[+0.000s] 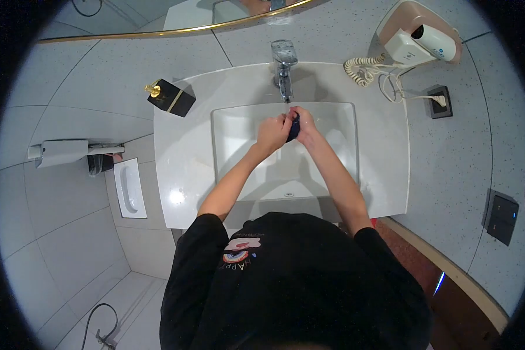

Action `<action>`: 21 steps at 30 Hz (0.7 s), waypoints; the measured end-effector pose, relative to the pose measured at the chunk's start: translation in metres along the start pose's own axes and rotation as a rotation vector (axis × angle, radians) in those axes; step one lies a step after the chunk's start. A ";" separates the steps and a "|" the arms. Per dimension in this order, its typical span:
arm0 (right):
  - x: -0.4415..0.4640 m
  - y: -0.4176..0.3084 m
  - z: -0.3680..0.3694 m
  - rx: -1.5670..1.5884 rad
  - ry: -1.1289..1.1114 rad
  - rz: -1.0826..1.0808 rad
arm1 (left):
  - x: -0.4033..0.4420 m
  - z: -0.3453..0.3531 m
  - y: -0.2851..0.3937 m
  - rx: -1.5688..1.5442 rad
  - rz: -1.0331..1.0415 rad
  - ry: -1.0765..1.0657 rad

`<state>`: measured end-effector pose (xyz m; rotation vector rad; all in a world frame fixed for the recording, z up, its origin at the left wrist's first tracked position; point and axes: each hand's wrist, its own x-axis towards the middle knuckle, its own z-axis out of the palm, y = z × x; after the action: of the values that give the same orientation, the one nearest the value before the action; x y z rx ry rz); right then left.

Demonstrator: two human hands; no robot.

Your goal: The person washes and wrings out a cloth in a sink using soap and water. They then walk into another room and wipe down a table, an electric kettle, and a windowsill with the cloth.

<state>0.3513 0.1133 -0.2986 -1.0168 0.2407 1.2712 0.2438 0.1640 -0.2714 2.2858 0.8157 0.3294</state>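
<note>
Both hands meet over the white sink (230, 146), just below the chrome faucet (283, 61). Between them is a small dark navy bundle (294, 129) that looks like wet cloth; its exact kind does not show. My left hand (270, 133) is closed on the bundle's left side, fingers bent and thumb towards the spout. From the right, my right hand (305, 125) curls round the same bundle, its fingertips close under the spout. The palms and part of the bundle are hidden by the fingers.
A black soap dispenser (172, 98) with a gold pump stands on the counter's left. On the right wall hang a hair dryer (434, 44), its coiled cord (364, 69) and a socket (440, 102). A gold-framed mirror (175, 32) borders the top.
</note>
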 end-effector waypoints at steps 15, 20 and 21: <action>-0.059 -0.020 -0.043 -0.437 -0.101 -0.336 | -0.005 -0.050 -0.011 -0.476 -0.118 0.062; -0.065 -0.027 -0.052 -0.600 -0.120 -0.442 | -0.026 -0.064 -0.040 0.022 -0.181 -0.379; -0.070 -0.030 -0.046 -0.622 -0.132 -0.445 | -0.030 -0.058 -0.048 0.056 -0.198 -0.479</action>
<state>0.3707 0.0341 -0.2641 -1.4066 -0.4927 1.0069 0.1731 0.2029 -0.2612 2.1777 0.7926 -0.3247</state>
